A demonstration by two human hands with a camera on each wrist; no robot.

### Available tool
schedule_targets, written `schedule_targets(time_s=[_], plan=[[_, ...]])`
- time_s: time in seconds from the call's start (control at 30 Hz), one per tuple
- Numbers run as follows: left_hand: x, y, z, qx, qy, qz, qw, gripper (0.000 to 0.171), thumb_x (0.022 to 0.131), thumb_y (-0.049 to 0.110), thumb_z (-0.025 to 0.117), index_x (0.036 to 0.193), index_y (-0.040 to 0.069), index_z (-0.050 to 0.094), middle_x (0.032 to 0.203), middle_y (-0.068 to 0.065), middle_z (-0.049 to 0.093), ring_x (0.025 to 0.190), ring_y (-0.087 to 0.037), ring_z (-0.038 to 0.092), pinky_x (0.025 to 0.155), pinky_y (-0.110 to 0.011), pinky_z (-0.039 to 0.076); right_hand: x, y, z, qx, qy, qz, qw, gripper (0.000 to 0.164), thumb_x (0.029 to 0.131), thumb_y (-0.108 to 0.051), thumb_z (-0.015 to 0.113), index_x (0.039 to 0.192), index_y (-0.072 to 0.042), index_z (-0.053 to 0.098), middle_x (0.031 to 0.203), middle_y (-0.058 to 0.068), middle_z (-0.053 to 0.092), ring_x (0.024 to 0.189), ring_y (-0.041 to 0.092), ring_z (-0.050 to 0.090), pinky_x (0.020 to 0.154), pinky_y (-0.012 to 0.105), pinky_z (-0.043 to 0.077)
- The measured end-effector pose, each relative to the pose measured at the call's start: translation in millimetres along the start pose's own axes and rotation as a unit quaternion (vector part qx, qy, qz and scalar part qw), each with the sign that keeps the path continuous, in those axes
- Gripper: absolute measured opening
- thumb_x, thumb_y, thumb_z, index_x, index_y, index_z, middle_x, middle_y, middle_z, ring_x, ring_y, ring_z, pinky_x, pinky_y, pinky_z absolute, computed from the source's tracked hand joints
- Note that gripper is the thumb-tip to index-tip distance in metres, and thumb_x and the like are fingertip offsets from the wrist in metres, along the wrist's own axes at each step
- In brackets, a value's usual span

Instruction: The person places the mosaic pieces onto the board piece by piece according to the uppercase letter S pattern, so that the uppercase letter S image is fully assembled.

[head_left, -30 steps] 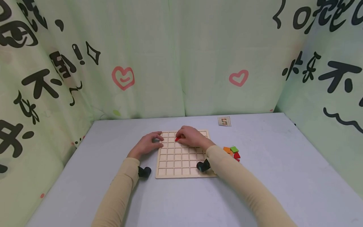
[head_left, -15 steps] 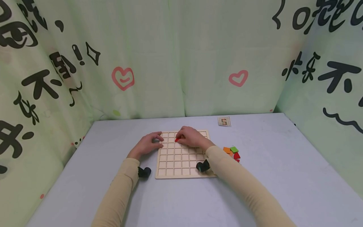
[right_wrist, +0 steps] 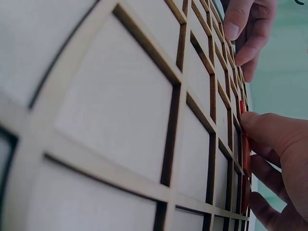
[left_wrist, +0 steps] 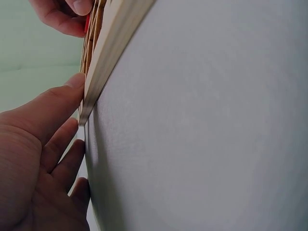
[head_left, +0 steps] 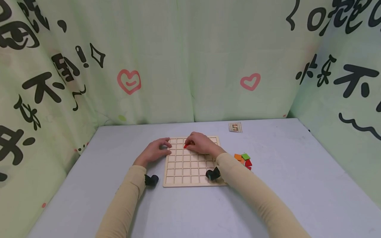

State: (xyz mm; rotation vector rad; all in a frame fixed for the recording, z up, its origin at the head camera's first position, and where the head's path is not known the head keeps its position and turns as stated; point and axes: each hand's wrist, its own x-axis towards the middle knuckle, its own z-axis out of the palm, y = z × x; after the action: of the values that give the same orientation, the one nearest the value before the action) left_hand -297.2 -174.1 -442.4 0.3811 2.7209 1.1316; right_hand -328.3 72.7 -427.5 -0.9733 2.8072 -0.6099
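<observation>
1. Head view: right hand (head_left: 201,143), thumb and fingers drawn together in a pinch on a red tile (head_left: 186,146); no gap to spare at the fingertips.
2. Red tile: at the upper part of the gridded board, left of centre, mostly masked by the fingers. Right wrist view shows red running along several cells beneath the thumb and fingers; whether one tile or more, cannot tell.
3. Handling, by judgement: light, stiff, thin, smooth-faced, perhaps slippery; best taken by opposite edges between thumb and fingertip. Unlikely to be fragile.
4. Right hand, pose: palm side down, wrist above the board, forearm slanting in from lower right.
5. Left hand (head_left: 155,151): fingers spread and relaxed, thumb touching the board's left edge near a corner; no tile held.
6. Wooden grid board (head_left: 187,172): raised ribs, square cells, flat on the table. Presumably rigid and light enough to slide; rim is the natural hold.
7. Loose tiles, right of the board, partly behind the sleeve (head_left: 262,201): orange tile (head_left: 237,157), green tile (head_left: 245,156), further red tiles (head_left: 248,163).
8. Pattern card (head_left: 235,127): farther off, near the rear edge of the white table (head_left: 119,138).
</observation>
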Motion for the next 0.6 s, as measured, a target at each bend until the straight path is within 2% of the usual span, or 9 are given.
schedule_targets(time_s=[0.37, 0.6], plan=[[1.0, -1.4, 0.9, -0.002, 0.002, -0.001, 1.0000, 0.026, 0.092, 0.018, 0.072, 0.115, 0.007, 0.070, 0.157, -0.009, 0.044, 0.151, -0.033, 0.030, 0.125, -0.050, 0.024, -2.7, 2.2, -1.3, 0.022, 0.010, 0.005, 1.000, 0.024, 0.097, -0.020, 0.066, 0.116, -0.007, 0.072, 0.110, 0.007, 0.067, 0.099, 0.020, 0.060, 0.092, 0.037, 0.052], [1.0, -1.8, 1.7, 0.001, 0.002, 0.002, 1.0000, 0.027, 0.092, 0.017, 0.072, 0.116, 0.006, 0.069, 0.158, -0.009, 0.044, 0.151, -0.033, 0.029, 0.125, -0.050, 0.024, -15.7, 12.2, -8.9, 0.068, 0.033, 0.056, 0.996, 0.029, 0.099, -0.021, 0.062, 0.123, -0.005, 0.069, 0.115, 0.010, 0.067, 0.105, 0.023, 0.062, 0.097, 0.041, 0.053]])
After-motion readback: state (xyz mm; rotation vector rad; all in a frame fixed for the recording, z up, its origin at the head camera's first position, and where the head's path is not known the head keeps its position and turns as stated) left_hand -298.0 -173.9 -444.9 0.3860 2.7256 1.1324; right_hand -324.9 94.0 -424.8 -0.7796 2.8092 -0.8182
